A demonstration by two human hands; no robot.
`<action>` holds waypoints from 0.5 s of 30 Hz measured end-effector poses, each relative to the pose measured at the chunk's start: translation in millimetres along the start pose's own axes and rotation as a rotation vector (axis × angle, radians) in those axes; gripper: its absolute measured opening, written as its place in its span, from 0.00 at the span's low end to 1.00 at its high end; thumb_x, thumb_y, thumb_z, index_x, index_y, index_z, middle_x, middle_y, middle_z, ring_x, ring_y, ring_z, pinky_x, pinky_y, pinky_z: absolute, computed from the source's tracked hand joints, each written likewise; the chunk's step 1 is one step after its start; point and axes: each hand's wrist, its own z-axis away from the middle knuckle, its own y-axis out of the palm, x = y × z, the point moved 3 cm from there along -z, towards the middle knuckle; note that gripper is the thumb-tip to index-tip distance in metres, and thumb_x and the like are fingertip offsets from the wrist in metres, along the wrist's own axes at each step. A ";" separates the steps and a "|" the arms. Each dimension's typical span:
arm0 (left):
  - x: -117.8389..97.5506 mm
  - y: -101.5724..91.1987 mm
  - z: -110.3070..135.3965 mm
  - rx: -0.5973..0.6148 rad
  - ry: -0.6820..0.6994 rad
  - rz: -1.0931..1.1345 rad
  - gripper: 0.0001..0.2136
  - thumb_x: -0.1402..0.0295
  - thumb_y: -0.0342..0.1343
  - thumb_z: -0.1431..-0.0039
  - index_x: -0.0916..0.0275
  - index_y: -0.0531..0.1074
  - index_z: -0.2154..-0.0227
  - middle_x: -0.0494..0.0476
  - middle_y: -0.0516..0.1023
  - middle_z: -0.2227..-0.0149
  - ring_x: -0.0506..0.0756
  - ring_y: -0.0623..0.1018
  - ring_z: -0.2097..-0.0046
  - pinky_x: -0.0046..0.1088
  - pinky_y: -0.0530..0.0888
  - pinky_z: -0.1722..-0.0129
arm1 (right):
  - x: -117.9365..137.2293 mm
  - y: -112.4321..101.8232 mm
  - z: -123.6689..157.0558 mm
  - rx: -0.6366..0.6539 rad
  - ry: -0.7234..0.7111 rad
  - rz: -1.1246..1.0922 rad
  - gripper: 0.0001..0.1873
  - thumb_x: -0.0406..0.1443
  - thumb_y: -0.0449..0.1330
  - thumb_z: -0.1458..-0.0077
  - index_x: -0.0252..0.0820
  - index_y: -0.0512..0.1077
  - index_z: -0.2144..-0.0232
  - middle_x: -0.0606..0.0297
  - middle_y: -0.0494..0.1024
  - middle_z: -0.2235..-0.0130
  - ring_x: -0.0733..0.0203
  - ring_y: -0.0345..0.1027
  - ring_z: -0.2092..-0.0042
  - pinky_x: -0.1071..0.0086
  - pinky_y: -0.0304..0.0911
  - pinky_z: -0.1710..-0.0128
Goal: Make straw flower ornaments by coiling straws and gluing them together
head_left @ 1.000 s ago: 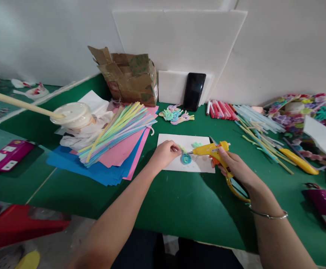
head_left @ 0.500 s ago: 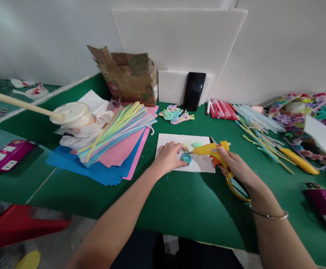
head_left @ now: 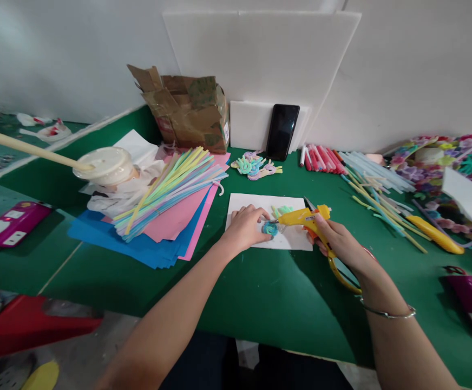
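Note:
A white board lies flat in front of me. Over its left part, my left hand pinches a small blue coil of fuzzy pipe cleaner. My right hand grips a yellow hot glue gun, whose metal nozzle points left, right at the upper edge of the coil. Below that hand shows a yellow-handled pair of scissors, its blade tip emerging behind the gun; whether the hand holds it too, I cannot tell. Pale green fuzzy pieces rest on the board just beyond the coil.
Left stand pastel pipe cleaners on coloured sheets, a lidded tub and a cardboard box. Behind are coiled shapes, a phone and red markers. Glue sticks and a yellow cutter lie right.
The glue gun's nozzle has shifted very slightly at the blue coil. Both hands otherwise keep their places and their grips.

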 end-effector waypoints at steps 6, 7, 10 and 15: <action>1.7 0.8 -0.6 -0.019 -0.021 0.006 0.17 0.62 0.62 0.59 0.59 0.67 0.64 0.53 0.71 0.62 0.57 0.71 0.58 0.34 0.63 0.58 | -1.7 0.2 -1.1 -0.005 -0.012 0.031 0.31 0.63 0.45 0.54 0.41 0.61 0.80 0.71 0.62 0.85 0.69 0.56 0.83 0.73 0.54 0.82; 1.8 1.2 -0.8 -0.019 -0.021 0.006 0.17 0.62 0.62 0.59 0.59 0.66 0.65 0.53 0.71 0.62 0.57 0.71 0.58 0.34 0.63 0.58 | -2.4 0.3 -1.5 -0.007 -0.013 0.033 0.31 0.63 0.45 0.54 0.41 0.61 0.80 0.71 0.62 0.85 0.69 0.56 0.83 0.73 0.54 0.82; 2.0 1.6 -1.4 -0.019 -0.019 0.012 0.17 0.62 0.62 0.59 0.59 0.66 0.66 0.52 0.71 0.62 0.58 0.71 0.58 0.35 0.63 0.58 | -4.4 0.7 -3.4 -0.010 -0.023 0.038 0.31 0.63 0.45 0.53 0.41 0.62 0.80 0.70 0.63 0.85 0.69 0.56 0.84 0.73 0.54 0.82; -2.9 -6.1 3.1 -0.038 -0.034 0.052 0.16 0.63 0.62 0.58 0.61 0.66 0.66 0.53 0.72 0.62 0.56 0.72 0.59 0.32 0.64 0.60 | -4.2 1.5 -4.6 -0.005 -0.034 0.041 0.32 0.63 0.44 0.54 0.41 0.62 0.81 0.70 0.63 0.84 0.70 0.56 0.84 0.73 0.55 0.82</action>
